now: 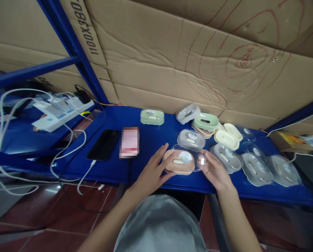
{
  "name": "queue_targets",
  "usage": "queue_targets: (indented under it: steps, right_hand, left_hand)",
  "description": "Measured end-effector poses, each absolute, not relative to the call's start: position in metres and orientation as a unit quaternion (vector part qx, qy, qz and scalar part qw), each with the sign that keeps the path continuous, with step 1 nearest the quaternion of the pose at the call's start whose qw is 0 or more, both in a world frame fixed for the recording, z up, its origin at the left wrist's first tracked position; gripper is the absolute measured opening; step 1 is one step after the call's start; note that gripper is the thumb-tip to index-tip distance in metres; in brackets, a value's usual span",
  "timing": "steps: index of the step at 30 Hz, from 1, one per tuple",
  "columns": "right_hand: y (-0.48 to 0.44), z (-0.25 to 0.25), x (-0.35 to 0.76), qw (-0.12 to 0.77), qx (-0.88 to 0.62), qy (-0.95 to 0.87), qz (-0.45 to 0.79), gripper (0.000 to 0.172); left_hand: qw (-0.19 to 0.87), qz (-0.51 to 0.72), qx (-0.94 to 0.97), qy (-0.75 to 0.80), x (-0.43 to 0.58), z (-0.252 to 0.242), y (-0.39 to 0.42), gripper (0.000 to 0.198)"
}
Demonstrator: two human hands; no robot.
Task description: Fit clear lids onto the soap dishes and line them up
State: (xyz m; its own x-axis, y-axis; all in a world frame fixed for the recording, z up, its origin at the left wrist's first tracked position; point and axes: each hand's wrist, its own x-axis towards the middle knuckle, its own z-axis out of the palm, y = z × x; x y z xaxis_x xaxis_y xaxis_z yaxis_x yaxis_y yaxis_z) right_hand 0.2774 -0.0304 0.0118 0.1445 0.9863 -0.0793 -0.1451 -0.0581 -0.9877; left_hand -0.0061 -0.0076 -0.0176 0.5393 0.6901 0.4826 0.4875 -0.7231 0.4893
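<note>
Near the front edge of the blue table, my left hand (pixel 153 172) grips a pink oval dish (pixel 170 161) at its left side, thumb at the front and fingers over the top. A clear lid (pixel 197 155) with a round sticker lies over the dish and sticks out to its right. My right hand (pixel 215 169) pinches the lid's right end between thumb and fingers. Just behind stands a grey dish with a clear lid (pixel 191 139). Another grey lidded dish (pixel 226 157) is beside my right hand.
On the blue table (pixel 148 140) are a green lidded dish (pixel 152 116), an open green dish (pixel 205 121), cream dishes (pixel 226 138), more clear lids, a black phone (pixel 103 144) and a second, blurred-screen device (pixel 129 142). Cables and a white power strip (pixel 63 113) are at left; cardboard stands behind.
</note>
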Motion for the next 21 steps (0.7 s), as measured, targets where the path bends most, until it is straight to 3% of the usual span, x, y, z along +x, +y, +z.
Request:
queue_targets:
  steps: [3, 6, 9, 13, 21]
  right_hand:
    - [-0.026, -0.001, 0.267, 0.544, -0.533, -0.417, 0.496, 0.043]
    - [-0.028, -0.009, 0.266, 0.552, -0.58, -0.481, 0.356, 0.046]
    - [-0.034, -0.012, 0.266, 0.49, -0.589, -0.604, 0.218, 0.042]
    - [-0.04, -0.014, 0.264, 0.358, -0.516, -0.759, 0.176, 0.053]
    - [-0.039, -0.021, 0.257, 0.303, -0.484, -0.818, 0.072, 0.066]
  left_hand:
    - [0.137, 0.303, 0.883, 0.332, -0.004, -0.02, -0.003, 0.069]
    - [0.132, 0.308, 0.879, 0.341, -0.003, -0.021, -0.002, 0.059]
    - [0.138, 0.328, 0.867, 0.349, -0.004, -0.023, -0.003, 0.056]
    - [0.164, 0.363, 0.841, 0.365, -0.006, -0.029, -0.005, 0.059]
    - [0.197, 0.355, 0.831, 0.381, -0.01, -0.036, -0.006, 0.053]
